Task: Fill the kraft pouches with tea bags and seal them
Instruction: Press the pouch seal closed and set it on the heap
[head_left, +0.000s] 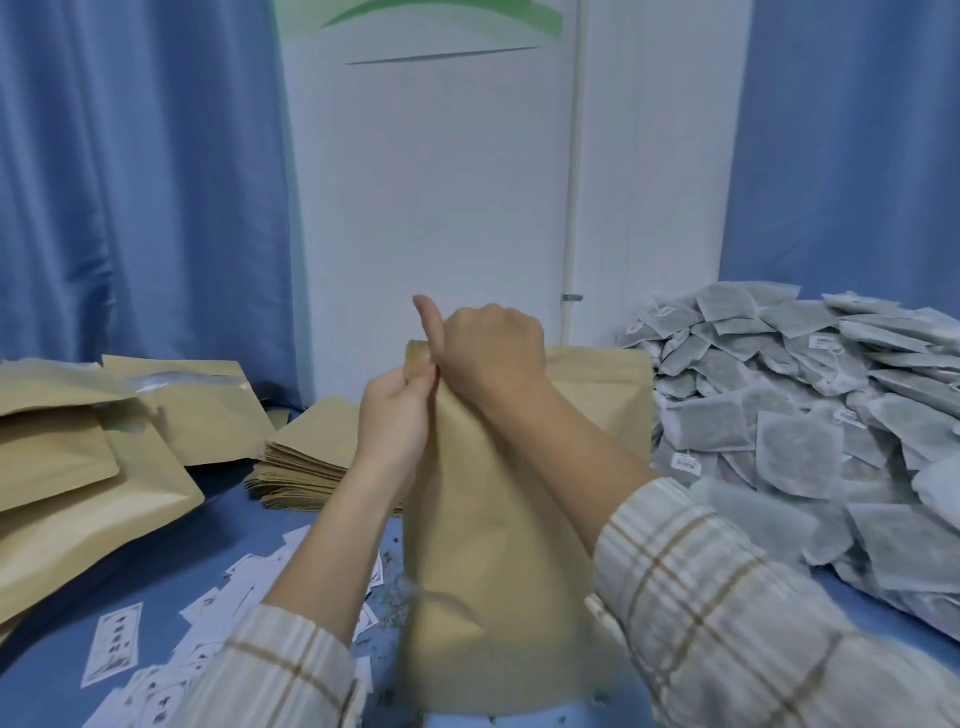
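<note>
A tall kraft pouch (488, 545) stands upright on the blue table in front of me, bulging at its base. My left hand (397, 410) pinches the pouch's top edge at its left corner. My right hand (488, 348) grips the same top edge just to the right, thumb raised, fingers curled over the rim. The pouch's mouth is hidden behind my hands. A big heap of grey-green tea bags (810, 431) lies to the right.
A stack of flat empty kraft pouches (306, 457) lies behind my left hand; filled pouches (78, 467) are piled at the left. Another pouch (608, 395) stands behind. White paper labels (171, 639) and tea crumbs are scattered at front left. Blue curtains hang behind.
</note>
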